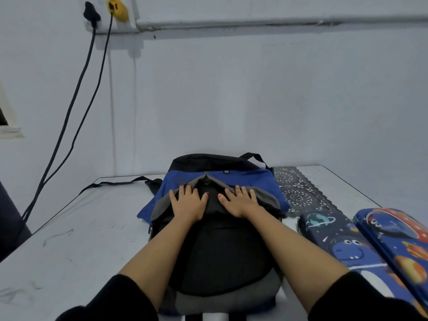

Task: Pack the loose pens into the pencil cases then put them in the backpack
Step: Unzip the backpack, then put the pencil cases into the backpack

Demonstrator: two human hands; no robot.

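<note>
A blue, black and grey backpack (222, 251) lies flat on the white table (76, 232) in front of me. Its top flap is parted. My left hand (188, 203) rests flat on the left side of that opening with straight fingers. On the right side my right hand (239, 201) lies the same way. Two dark blue pencil cases with space prints lie shut to the right of the backpack: one with a dinosaur (340, 246) and one with planets (398, 242). No loose pens are in view.
A dark lace mat (298, 191) lies behind the pencil cases. A black strap (120, 183) of the backpack trails left across the table. Two black cables (76, 103) hang from wall sockets at the upper left. The wall stands just behind the table.
</note>
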